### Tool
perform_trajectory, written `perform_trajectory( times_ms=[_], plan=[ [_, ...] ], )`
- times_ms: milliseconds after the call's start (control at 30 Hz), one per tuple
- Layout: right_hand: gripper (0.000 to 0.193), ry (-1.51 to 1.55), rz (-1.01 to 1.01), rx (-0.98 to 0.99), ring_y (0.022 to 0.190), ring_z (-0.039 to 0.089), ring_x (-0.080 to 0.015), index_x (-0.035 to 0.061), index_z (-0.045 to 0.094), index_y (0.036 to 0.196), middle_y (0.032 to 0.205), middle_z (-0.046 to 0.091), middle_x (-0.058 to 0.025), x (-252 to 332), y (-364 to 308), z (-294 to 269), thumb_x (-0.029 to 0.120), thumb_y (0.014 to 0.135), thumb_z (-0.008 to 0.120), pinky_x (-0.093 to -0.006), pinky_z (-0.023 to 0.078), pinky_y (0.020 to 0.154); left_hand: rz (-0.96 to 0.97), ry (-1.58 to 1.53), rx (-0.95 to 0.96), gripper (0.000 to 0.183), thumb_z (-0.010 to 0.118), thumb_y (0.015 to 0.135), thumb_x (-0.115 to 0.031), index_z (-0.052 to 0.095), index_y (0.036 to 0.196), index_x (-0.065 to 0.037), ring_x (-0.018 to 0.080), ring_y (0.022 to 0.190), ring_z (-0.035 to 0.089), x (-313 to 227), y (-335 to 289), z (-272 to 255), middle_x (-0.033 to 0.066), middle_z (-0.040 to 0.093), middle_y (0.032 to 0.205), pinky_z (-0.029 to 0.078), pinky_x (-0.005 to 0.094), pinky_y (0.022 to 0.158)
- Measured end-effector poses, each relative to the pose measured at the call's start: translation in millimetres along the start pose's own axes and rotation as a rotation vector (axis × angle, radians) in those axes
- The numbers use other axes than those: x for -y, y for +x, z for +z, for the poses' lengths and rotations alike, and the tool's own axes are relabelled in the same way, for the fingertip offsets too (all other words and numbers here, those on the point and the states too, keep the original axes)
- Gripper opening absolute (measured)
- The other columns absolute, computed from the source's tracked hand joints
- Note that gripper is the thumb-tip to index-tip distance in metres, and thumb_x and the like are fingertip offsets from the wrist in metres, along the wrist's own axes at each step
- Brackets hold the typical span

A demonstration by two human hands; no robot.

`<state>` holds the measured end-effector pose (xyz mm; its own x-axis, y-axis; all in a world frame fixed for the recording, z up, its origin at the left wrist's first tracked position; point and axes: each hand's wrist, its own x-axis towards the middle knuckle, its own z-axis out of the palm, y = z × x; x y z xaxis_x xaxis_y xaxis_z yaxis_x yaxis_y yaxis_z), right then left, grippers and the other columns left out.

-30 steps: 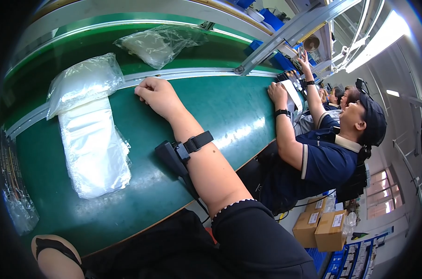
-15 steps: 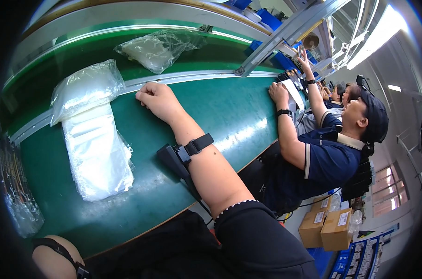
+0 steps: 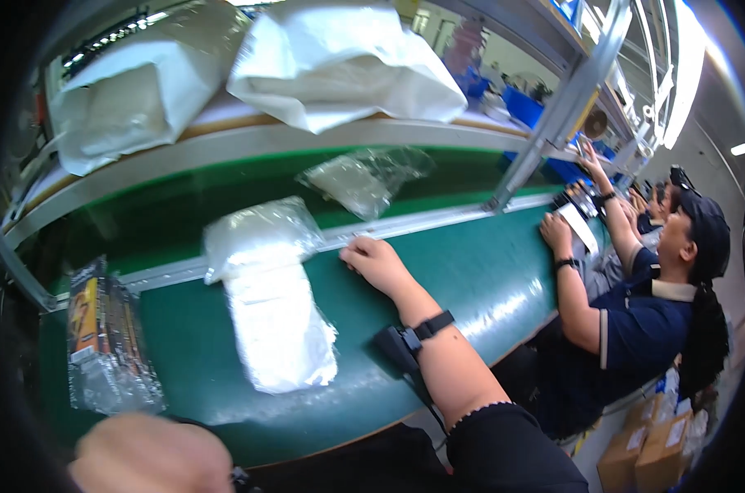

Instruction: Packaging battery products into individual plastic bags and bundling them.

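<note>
My right hand [image 3: 376, 264] rests at the back edge of the green worktable, its fingers curled in with nothing showing in them. Just left of it lies a stack of clear plastic bags [image 3: 278, 329], its upper end under a puffed clear plastic bundle [image 3: 262, 234]. Low at the left, my left hand [image 3: 151, 453] is smeared by motion, so its fingers cannot be made out. Nearest to that hand is a clear-wrapped pack of flat dark and orange pieces [image 3: 110, 341]. A crumpled clear bag [image 3: 360, 181] sits behind the metal rail, beyond my right hand.
Above the green table [image 3: 438, 287] runs a shelf with large white wrapped bundles [image 3: 340, 70]. A metal post [image 3: 545, 123] rises at the back right. To my right a co-worker [image 3: 635, 304] in a dark shirt reaches upward. Cardboard boxes [image 3: 648, 448] stand on the floor.
The view has swung left and up, bringing the shelf bundles and the whole wrapped pack into sight. My left hand has come further into view. My right hand stays by the rail.
</note>
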<state>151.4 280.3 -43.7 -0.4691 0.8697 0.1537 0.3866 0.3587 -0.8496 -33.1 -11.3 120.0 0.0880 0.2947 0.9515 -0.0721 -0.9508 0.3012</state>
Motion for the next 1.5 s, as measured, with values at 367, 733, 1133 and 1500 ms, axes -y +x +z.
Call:
perform_trajectory(
  times_ms=[367,733,1133,1500],
  plan=[
    [0.017,0.028,0.067,0.045,0.064,0.053,-0.0096,0.0002,0.064,0.086,0.071,0.059,-0.002,0.5,2.0,1.7,0.017,0.084,0.062,-0.0236,0.044,0.06,-0.567,-1.026,0.7,0.019,0.057,0.087,-0.005,0.058,0.104,0.004,0.0207,0.08,0.055,42.4,18.4,36.6,0.0117,0.057,0.092,0.044,0.0288,0.067],
    [0.02,0.052,0.054,0.017,0.061,0.055,-0.0124,0.0002,0.064,0.083,0.067,0.061,-0.0051,-6.6,4.0,3.6,0.02,0.082,0.064,-0.0273,0.044,0.058,-0.778,-1.3,0.504,0.027,0.061,0.085,-0.008,0.054,0.106,0.007,0.0219,0.086,0.053,34.3,11.9,31.3,0.0153,0.053,0.102,0.044,0.0297,0.071],
    [0.02,0.046,0.035,0.016,0.062,0.056,-0.0129,0.0002,0.064,0.083,0.068,0.061,-0.0053,-4.9,2.1,5.5,0.02,0.082,0.063,-0.0272,0.045,0.06,-0.824,-1.089,0.619,0.012,0.062,0.084,-0.005,0.059,0.092,0.003,0.0236,0.087,0.055,33.1,25.7,27.4,0.0126,0.058,0.091,0.044,0.0318,0.074],
    [0.016,0.059,0.074,0.044,0.064,0.052,-0.0084,0.0002,0.063,0.083,0.069,0.058,-0.0009,-1.3,2.4,1.5,0.016,0.084,0.062,-0.0234,0.043,0.06,-0.722,-1.447,0.572,0.042,0.037,0.091,0.002,0.037,0.132,0.012,0.0304,0.128,0.039,37.4,13.9,42.6,0.0225,0.041,0.137,0.03,0.0362,0.105]
  ],
)
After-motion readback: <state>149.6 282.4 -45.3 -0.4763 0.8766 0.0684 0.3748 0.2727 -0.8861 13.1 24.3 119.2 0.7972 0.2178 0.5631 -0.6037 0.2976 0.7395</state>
